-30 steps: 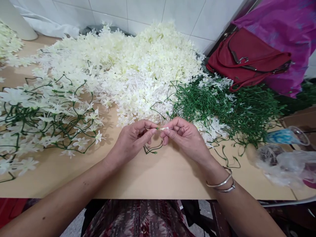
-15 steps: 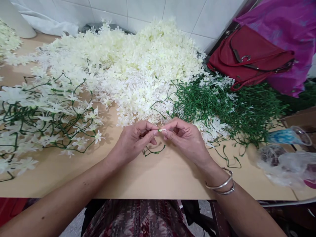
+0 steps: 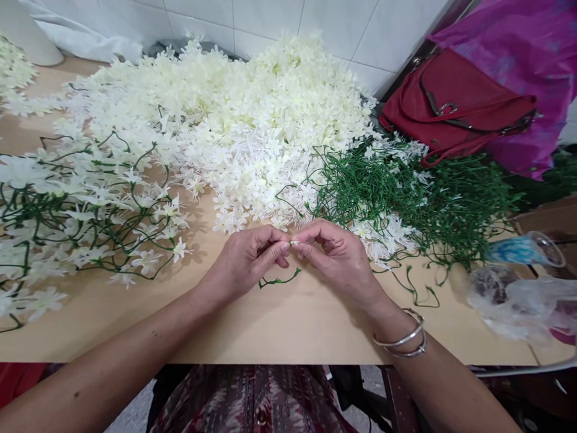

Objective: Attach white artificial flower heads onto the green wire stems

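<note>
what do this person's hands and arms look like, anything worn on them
The left hand and right hand are both ungloved, and no sleeves show. Slim, rounded silver-coloured bangles, seemingly two, circle the right wrist; the left wrist is bare.

Both the left hand [image 3: 252, 255] and the right hand [image 3: 338, 255] are bare, as are the forearms. Two slim, silver-coloured bangles [image 3: 408, 338] circle the right wrist, shiny and rounded, with a small knob on one of them. A few small spots dot the left forearm [image 3: 112, 364]. The torso wears a garment [image 3: 234, 400] in deep maroon, patterned with jagged streaks of grey and off-white, a round, shiny button [image 3: 261, 416] at its middle front.
</note>
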A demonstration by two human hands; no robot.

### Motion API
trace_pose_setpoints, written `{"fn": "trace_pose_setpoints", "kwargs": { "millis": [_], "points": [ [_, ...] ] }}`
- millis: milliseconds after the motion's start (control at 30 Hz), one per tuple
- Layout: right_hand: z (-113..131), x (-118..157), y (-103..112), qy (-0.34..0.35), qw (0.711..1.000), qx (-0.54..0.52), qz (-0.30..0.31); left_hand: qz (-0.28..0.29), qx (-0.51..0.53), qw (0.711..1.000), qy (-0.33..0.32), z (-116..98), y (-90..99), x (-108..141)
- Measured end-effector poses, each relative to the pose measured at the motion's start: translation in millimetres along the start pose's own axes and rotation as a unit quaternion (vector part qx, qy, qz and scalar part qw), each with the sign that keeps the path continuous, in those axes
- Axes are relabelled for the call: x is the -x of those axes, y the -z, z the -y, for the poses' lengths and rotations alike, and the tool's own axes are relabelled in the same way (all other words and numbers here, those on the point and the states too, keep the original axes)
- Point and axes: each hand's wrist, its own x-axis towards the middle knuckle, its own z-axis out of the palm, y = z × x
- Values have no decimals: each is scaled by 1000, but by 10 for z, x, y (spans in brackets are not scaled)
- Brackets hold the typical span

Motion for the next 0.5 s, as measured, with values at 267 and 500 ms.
{"fn": "trace_pose_setpoints", "kwargs": {
  "millis": [267,500],
  "points": [
    [8,-15,8,26,999,17,30,-3,-25,1000,-16,9,-8,-9],
    [2,-38,51,30,998,33,38,1,26,1000,14,9,-19,-17]
  ]
}}
